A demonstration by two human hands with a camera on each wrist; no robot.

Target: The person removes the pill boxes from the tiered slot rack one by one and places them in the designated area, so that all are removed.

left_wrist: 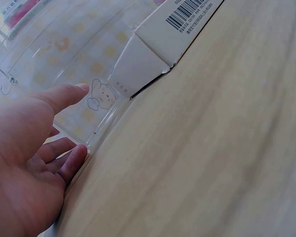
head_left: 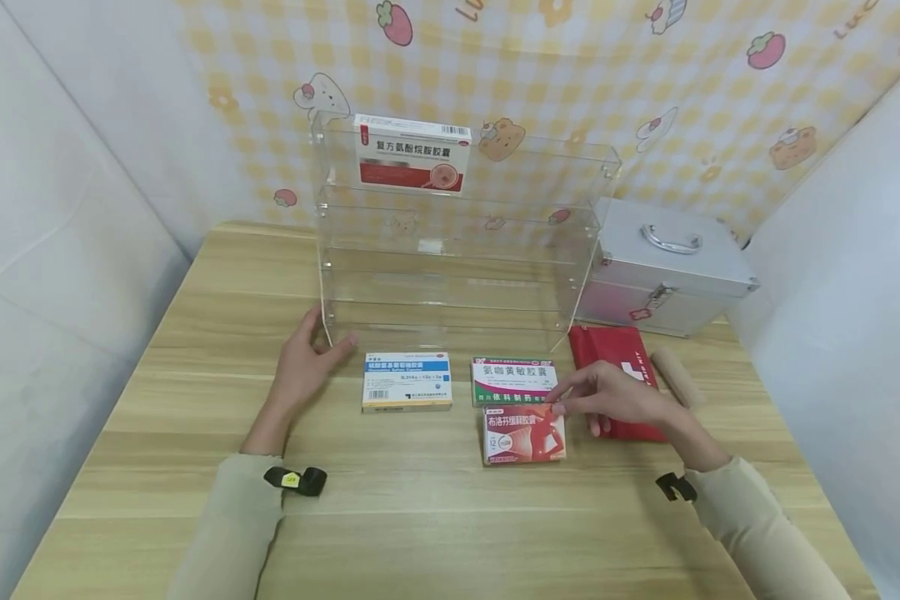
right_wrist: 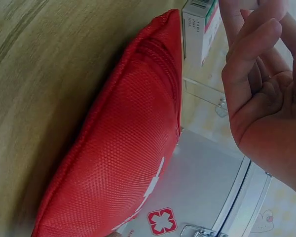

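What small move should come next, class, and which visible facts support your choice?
Probably the right hand should pinch the red-orange box firmly: its fingers are already at that box's upper right corner. The box lies on the table, while the clear rack holds another box on its top tier, so lifting this one next seems sensible.

Three boxes [head_left: 406, 385] lie before the rack [head_left: 450, 263], pouch [head_left: 611, 340] at right.

sleeves [head_left: 228, 525]: beige, long | wristbands [head_left: 313, 482]: black | left wristband label [head_left: 291, 480]: yellow, dark marking | hands [head_left: 303, 367]: bare
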